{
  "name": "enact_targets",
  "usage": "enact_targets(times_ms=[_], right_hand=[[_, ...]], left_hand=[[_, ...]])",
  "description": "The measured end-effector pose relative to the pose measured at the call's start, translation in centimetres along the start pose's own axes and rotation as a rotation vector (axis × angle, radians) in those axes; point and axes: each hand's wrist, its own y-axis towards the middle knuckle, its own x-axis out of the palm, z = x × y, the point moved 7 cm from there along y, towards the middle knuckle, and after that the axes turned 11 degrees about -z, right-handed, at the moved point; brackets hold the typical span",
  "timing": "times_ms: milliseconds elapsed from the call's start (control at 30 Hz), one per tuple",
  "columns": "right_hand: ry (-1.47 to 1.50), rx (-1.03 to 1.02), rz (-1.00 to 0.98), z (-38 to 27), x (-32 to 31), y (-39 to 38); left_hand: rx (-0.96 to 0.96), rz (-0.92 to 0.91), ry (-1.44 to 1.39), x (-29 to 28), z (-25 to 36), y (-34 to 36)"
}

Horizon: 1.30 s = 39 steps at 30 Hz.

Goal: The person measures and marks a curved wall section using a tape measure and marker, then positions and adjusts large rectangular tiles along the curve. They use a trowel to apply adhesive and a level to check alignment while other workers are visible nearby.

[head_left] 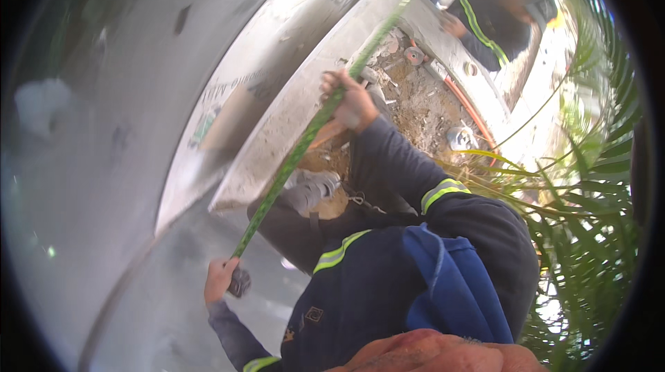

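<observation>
Green strip [294, 155], slanting | left fingers [225, 265] clamped on lower end | right fingers [334, 82] clamped farther up

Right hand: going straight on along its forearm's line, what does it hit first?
Past the green pole it grips, the right hand would likely meet the pale concrete slab; depth is unclear.

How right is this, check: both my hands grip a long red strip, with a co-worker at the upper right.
Wrong on colour: the head view shows the long strip is green, not red. Your left hand and right hand grip it, and a co-worker is at the upper right.
</observation>
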Motion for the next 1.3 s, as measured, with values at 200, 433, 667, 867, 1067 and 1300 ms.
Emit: enact_targets(times_ms=[200,433,667,867,1067,1300], right_hand=[[-0.313,0.134,-0.005,0.2,7.5,-9.9],[-0.705,0.36,-0.242,4.0,20.4,-15.1],[-1.327,0.697,-0.611,19.2,33.4,-19.9],[-1.35,0.839,-1.033,27.6,42.6,-25.5],[-1.577,0.926,-1.563,31.3,42.9,-29.3],[-2.03,1.058,-2.444,34.0,29.5,-31.2]], left_hand=[[0.146,-0.262,-0.173,11.2,-5.4,-6.9],[0.487,-0.153,-0.414,16.6,-7.6,-12.2],[0.793,0.253,-0.662,16.3,-5.8,-15.7],[0.814,0.84,-0.692,13.7,-6.1,-24.3],[0.62,1.179,-0.807,17.9,-7.3,-24.9],[0.038,1.359,-1.336,31.7,-12.0,-25.2]])
